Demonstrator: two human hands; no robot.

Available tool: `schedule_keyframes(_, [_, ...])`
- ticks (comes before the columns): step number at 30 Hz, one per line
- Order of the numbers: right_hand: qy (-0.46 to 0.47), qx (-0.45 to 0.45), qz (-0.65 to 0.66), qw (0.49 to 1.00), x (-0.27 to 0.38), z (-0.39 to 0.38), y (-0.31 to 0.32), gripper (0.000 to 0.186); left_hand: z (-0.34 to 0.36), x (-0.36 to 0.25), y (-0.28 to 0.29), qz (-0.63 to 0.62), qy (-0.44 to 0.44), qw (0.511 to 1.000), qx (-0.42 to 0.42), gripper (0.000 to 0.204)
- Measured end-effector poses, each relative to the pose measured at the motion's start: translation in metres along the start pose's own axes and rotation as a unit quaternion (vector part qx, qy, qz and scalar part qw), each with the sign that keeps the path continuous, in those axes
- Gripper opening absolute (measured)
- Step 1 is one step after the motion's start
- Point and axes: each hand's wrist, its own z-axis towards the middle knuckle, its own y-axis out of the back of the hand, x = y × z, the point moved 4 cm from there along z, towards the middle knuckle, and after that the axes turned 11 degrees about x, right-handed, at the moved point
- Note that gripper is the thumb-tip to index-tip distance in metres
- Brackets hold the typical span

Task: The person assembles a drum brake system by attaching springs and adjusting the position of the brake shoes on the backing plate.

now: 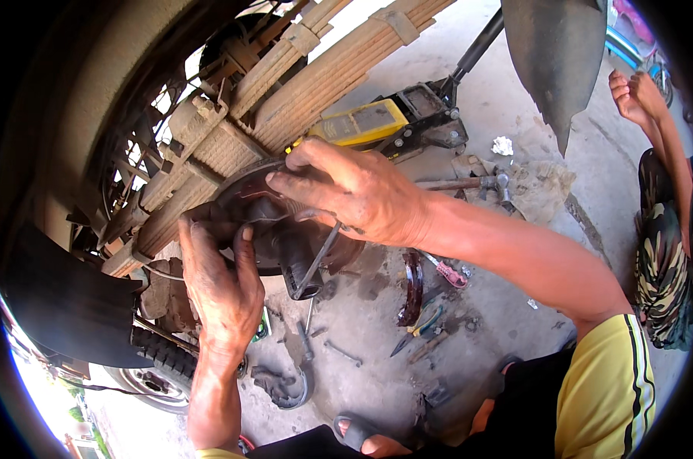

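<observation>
Two bare hands are being held at one dark, greasy wheel hub assembly (289,249), which is being flanked by them, with its tube being tipped down toward the concrete floor (499,325). The left hand (224,291) is being kept at the hub's left side, thumb and forefinger being spread apart; whether its darkened fingertips are being clamped on anything cannot be told. The right hand (365,191) is being placed over the hub's upper right, two fingers being held apart; one thin metal rod (316,260) is being shown slanting from beneath it across the tube, but a firm grip cannot be confirmed.

Judging by its look, weight and stiffness are being suggested by the hub, and slipperiness by its greasy sheen; hold is best being taken on the plate rim with both hands, the slick tube being avoided.

Around the hub, these are being counted: two bundles of leaf springs (346,69) above; one yellow floor jack (365,126) beyond, upper right; one hammer (505,185) to the right; one pink-handled screwdriver (451,274), one pair of pliers (427,321) and one curved brake shoe (412,287) to the lower right; one more curved shoe (304,386) and one long bolt (343,353) below.
</observation>
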Motion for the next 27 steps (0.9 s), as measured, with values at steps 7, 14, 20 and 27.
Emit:
schedule_keyframes(7, [0.068, -0.037, -0.059, 0.995, 0.004, 0.001, -0.002, 0.045, -0.001, 0.000, -0.001, -0.025, 0.026, 0.999, -0.005, 0.013])
schedule_keyframes(14, [0.071, -0.037, -0.054, 0.995, 0.015, 0.015, 0.002, 0.018, 0.000, 0.002, -0.003, -0.055, 0.018, 0.998, -0.016, 0.015])
schedule_keyframes(20, [0.090, -0.058, -0.091, 0.990, 0.026, 0.021, -0.001, 0.013, -0.006, 0.011, -0.013, -0.158, 0.000, 0.986, -0.062, 0.025])
schedule_keyframes(27, [0.012, -0.008, -0.051, 0.999, 0.021, 0.017, -0.007, 0.025, -0.010, 0.020, -0.018, -0.252, 0.033, 0.966, -0.057, 0.034])
